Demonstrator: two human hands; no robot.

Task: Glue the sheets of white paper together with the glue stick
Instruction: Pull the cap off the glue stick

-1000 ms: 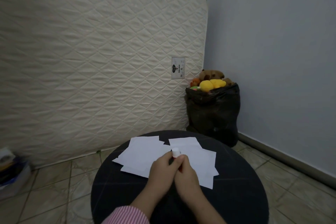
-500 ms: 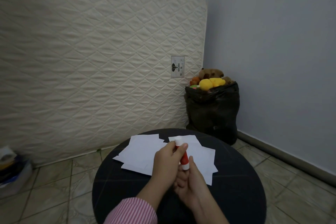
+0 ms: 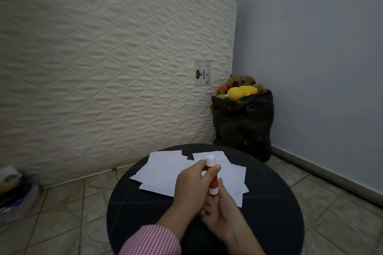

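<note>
Red plastic with white ends, the glue stick (image 3: 212, 176) stands nearly upright above the round black table (image 3: 269, 223), gripped by both hands. The left hand (image 3: 191, 186) wraps its fingers and thumb around the upper part of the tube, just under the white cap, while the right hand (image 3: 222, 215) closes its fingers about the lower white end from beneath. The two hands touch each other around the stick. A pink-and-white striped sleeve (image 3: 151, 242) covers the left forearm.

Beneath and beyond the hands, several sheets of white paper (image 3: 165, 170) lie flat and overlapping on the far half of the table, some edges askew. Behind the table a cream quilted mattress (image 3: 103, 58) leans upright against the wall, carrying a small label (image 3: 203, 74). Just beside its right edge, in the corner, stands a black plastic bag (image 3: 242, 124) filled with plush toys (image 3: 241, 88) in yellow, brown and orange. The floor is tiled.
</note>
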